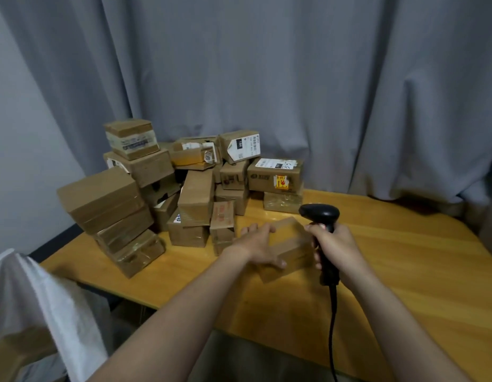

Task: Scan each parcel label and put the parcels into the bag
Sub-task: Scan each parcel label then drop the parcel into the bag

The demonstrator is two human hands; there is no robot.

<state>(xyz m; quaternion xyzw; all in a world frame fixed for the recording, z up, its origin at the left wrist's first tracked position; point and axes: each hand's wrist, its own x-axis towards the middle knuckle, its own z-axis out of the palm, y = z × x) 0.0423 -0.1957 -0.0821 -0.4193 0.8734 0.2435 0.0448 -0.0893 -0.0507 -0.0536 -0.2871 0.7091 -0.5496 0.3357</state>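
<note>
A small cardboard parcel [290, 244] was held at the table [404, 257] by the left hand [257, 244], with fingers and thumb clamped across its edges. The scanner [320, 213] was gripped tightly by the right hand [336, 244]. The parcel was judged light and stiff, and its tape perhaps slippery, so a hold by the edges was judged best.

Makeshift parcel-sorting room: stacked parcels [184, 188], curtains [294, 78].

Matt cardboard parcels [184, 188], glossy wooden table [391, 257]

Left hand [257, 246]: parcel [291, 241]; right hand [336, 244]: scanner [319, 212]
</note>
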